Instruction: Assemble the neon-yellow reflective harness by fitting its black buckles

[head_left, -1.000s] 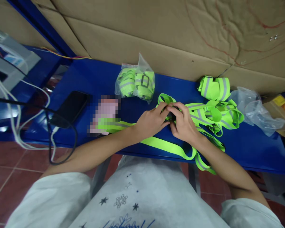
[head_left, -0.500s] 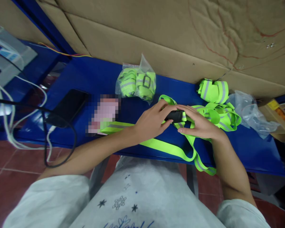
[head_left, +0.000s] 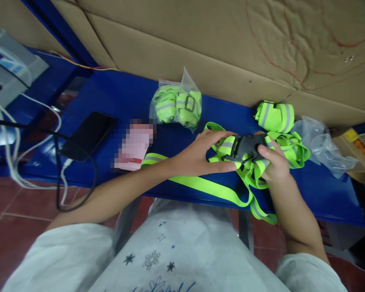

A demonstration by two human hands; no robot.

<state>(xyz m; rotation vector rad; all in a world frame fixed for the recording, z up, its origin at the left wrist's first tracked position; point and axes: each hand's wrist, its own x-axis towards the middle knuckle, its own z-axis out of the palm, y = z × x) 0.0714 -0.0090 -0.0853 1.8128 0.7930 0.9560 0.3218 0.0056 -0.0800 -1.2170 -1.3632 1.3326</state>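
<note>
A black side-release buckle (head_left: 246,147) on neon yellow-green reflective webbing lies between my two hands above the blue table. From the left, my left hand (head_left: 197,156) grips the buckle's left part edgewise, thumb at the near edge and fingers at the far one. My right hand (head_left: 276,164) is closed round the buckle's right end, its thumb on top and its other fingers mostly hidden beneath. Loose strap (head_left: 213,190) runs under my left forearm and loops over the table's near edge. More bunched webbing (head_left: 295,148) sits just beyond my right hand.
Two rolled straps in clear bags (head_left: 176,105) stand at the back, and another roll (head_left: 275,116) at back right. Beside it are a crumpled plastic bag (head_left: 319,142) and a small carton (head_left: 354,148). A pixelated phone (head_left: 135,146), a black device (head_left: 86,136) and cables lie left.
My right hand has gone from outstretched beside the buckle to closed round its right end. My left hand has moved back left, off the buckle's top, so the buckle shows fully.
</note>
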